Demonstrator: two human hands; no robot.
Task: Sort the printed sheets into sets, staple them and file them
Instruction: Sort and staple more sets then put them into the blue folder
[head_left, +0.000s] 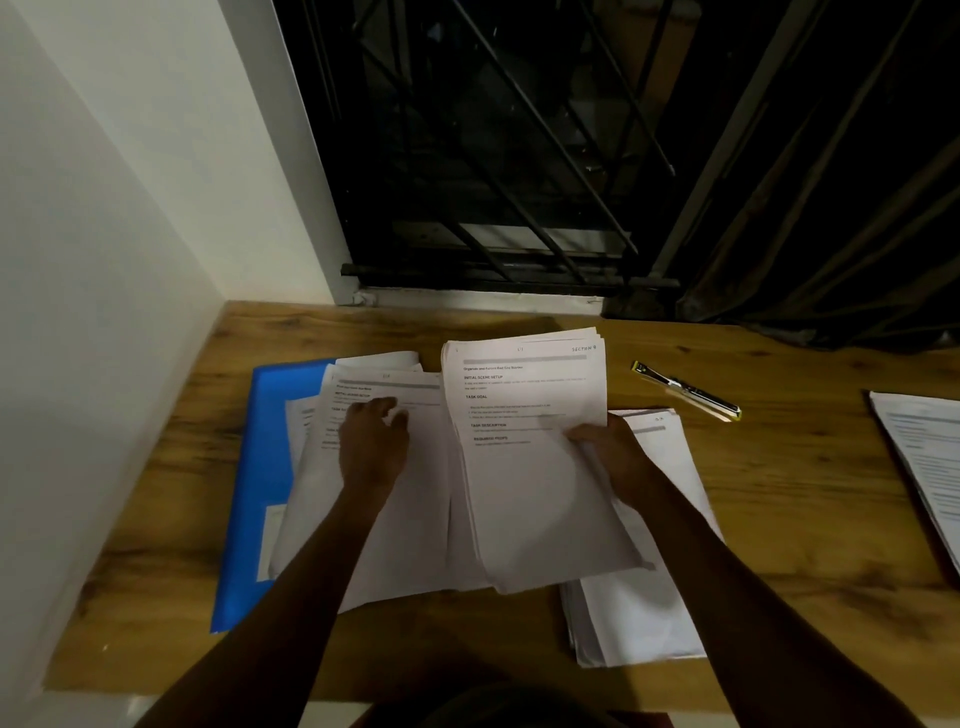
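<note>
Sorting stage, seen from the head camera. The right hand (610, 449) pinches a thick bundle of printed sheets (535, 457) at its right edge, lifted slightly and tilted above the middle of the wooden surface (779, 519). The left hand (374, 441) lies flat and open, fingers spread, pressing a sorted set (384, 519) that overlaps a blue folder (260, 467) near the left edge. A further pile (639, 613) rests under the right forearm toward the near edge; another stack (924, 467) sits at the right edge. The stapler (685, 391) lies untouched toward the far edge, so stapling probably has not begun. To do this step well, read the heading on the top sheet before peeling it off, take one sheet only, and square each set's corners so that the staple can catch every page.
</note>
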